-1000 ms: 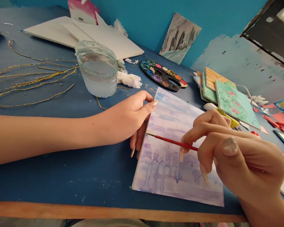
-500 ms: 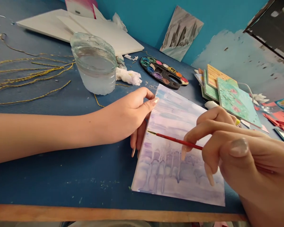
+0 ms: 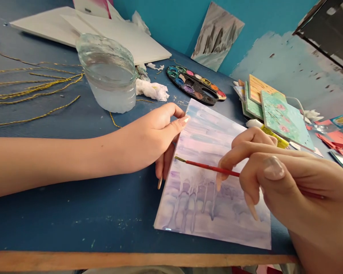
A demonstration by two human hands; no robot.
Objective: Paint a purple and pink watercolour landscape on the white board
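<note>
My left hand (image 3: 160, 133) grips the left edge of a small canvas (image 3: 197, 213), thumb on its face and the other fingers behind or below. The canvas carries washes of purple, pink and pale blue, with drips in its lower half. In my right hand (image 3: 286, 179) is a thin red paintbrush (image 3: 208, 167), pinched between the fingers over the right side of the painting. Its dark bristle tip is near the canvas's left edge; whether it touches the surface I cannot tell. Part of the handle passes behind my fingers.
A jar of cloudy water (image 3: 108, 80) stands behind my left forearm, beside crumpled tissue (image 3: 153, 90). Farther back lie a watercolour palette (image 3: 194, 85) and white canvases (image 3: 45, 24). Yellow-black cord (image 3: 45, 87) spreads at left; small paintings (image 3: 286, 118) are stacked at right.
The brush tip and my right hand have shifted slightly left over the canvas. My left hand keeps its hold. The whole view has moved a little.
</note>
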